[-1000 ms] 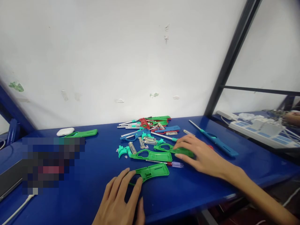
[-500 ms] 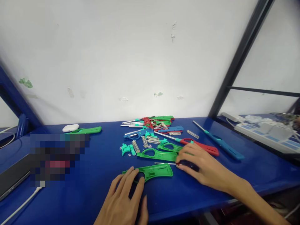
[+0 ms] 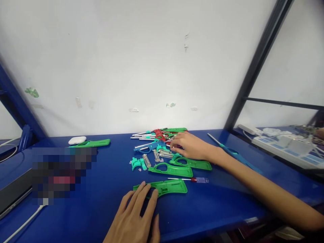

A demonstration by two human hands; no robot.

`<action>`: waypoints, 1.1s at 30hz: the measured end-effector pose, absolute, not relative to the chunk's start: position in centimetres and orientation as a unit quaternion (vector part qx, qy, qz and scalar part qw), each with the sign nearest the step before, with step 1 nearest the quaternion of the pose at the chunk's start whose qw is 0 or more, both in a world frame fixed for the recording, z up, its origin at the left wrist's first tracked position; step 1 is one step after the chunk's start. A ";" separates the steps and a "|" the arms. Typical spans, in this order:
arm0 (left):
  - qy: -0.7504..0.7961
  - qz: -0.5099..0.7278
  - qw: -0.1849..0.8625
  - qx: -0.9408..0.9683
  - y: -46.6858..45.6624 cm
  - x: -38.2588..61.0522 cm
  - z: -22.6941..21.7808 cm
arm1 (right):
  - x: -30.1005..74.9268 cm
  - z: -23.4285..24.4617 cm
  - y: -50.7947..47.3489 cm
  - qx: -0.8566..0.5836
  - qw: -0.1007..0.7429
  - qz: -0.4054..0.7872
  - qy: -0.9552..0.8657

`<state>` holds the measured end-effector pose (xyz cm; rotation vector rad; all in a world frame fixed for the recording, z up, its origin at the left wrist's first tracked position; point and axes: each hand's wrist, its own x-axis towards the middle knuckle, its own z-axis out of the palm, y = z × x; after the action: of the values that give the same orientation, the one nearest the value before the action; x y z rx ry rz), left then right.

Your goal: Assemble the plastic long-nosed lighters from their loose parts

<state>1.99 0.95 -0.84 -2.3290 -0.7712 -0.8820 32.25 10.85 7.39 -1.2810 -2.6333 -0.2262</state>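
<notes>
My left hand lies open, fingers spread, with its fingertips on the handle-loop end of a green lighter casing half. Its hollow inner side faces up. Just beyond it a screwdriver with a clear purple and red handle rests on the table. My right hand reaches over the pile of lighter parts, fingers bent down and close together; what they hold, if anything, is hidden. Two more green casing halves lie between the hands. Nearby are turquoise plastic pieces and clear fuel tanks.
Metal lighter rods, a red casing and a blue casing are heaped near the wall. A blue lighter lies partly behind my right forearm. Left stand a white case and another green casing; right, power strips.
My right hand has let go of the screwdriver, leaving it on the table, and moved up and left to the parts pile. My left hand stays on the green casing.
</notes>
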 end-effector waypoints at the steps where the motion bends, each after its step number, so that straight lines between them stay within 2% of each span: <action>1: -0.286 -0.323 0.264 -0.862 0.9 2.0 -0.9 | 32.3 7.1 11.4 -0.432 0.096 -0.077 -0.893; 5: -0.286 -0.313 0.273 -0.864 0.7 2.2 -0.9 | 32.8 5.9 11.7 -0.419 0.092 -0.069 -0.901; 14: -0.289 -0.313 0.273 -0.862 0.7 2.4 -0.8 | 32.4 4.3 11.9 -0.397 0.148 -0.064 -0.904; 33: -0.296 -0.318 0.256 -0.864 0.4 2.5 -0.4 | 31.3 4.1 10.3 -0.370 0.171 -0.029 -0.913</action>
<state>2.49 0.38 -0.41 -2.3445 -0.8034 -0.8646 31.26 10.30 4.14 -1.0500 -2.5918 -0.0825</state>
